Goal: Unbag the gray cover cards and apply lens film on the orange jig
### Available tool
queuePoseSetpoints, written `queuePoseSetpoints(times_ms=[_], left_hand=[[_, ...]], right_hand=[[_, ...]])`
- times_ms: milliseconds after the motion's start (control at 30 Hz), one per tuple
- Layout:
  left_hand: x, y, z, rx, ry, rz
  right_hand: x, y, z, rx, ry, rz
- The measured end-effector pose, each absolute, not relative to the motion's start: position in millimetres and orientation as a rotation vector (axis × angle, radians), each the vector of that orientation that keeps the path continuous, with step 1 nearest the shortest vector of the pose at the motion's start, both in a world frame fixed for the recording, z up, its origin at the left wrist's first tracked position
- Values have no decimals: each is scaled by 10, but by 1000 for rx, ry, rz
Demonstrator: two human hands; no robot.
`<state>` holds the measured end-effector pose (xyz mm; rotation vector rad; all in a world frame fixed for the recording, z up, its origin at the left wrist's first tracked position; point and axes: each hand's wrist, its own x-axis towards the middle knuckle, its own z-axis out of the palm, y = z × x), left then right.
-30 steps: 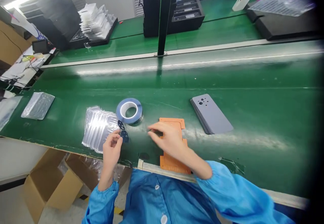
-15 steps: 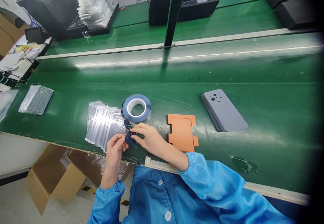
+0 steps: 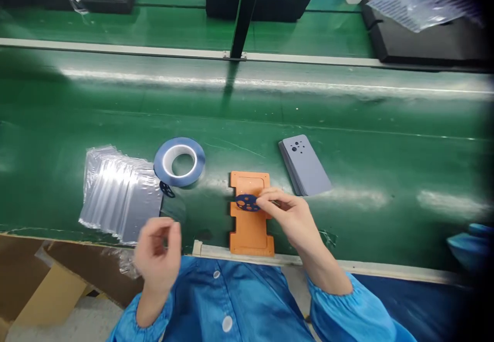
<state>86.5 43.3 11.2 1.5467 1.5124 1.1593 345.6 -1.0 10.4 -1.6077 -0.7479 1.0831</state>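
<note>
My right hand [image 3: 287, 213] pinches the edge of a round, dark blue-black sticker with several holes [image 3: 247, 203]. The sticker is over the orange fixture plate [image 3: 250, 234]; whether they touch, I cannot tell. My left hand [image 3: 159, 249] is slightly blurred, its fingers curled and thumb close to them near the table's front edge. Anything in that pinch is too unclear to make out. Just beyond it, a clear strip with another dark holed sticker [image 3: 167, 189] runs from the blue tape roll [image 3: 179, 161].
Overlapping clear plastic sleeves [image 3: 119, 192] lie left of the roll. Grey phone back covers [image 3: 306, 164] are stacked to the right of the fixture. A black post [image 3: 242, 17] rises at the rail behind. Below the table's left edge is a cardboard box [image 3: 48, 295].
My right hand has carried the dark sticker away from my left hand, rightward over the orange fixture. The hands are now apart. The view has shifted right.
</note>
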Motion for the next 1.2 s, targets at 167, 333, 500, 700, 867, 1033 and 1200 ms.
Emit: queuePoseSetpoints(times_ms=[167,333,500,700,867,1033,1200], left_hand=[[1581,436,-76,1483,1223,517],[1898,659,-141,1520,1247,492],[1956,775,-124,1472,1258,492],[1972,794,33,1018,1026,406],[1987,834,75,693,924,328],[1977,811,26,783,1015,375],[1990,748,12,847,1088,477]], right_hand=[[3683,-66,-130,-1818,-559,1072],[3684,-5,-215,-1716,-471,1140],[3741,28,-219,-1651,-463,1183],[3729,-82,-99,-1651,-891,924],[3776,-206,-19,-1485,-1680,578],[3847,-275,-74,-1489,-1831,352],[3703,-200,-78,-1618,-1227,471]])
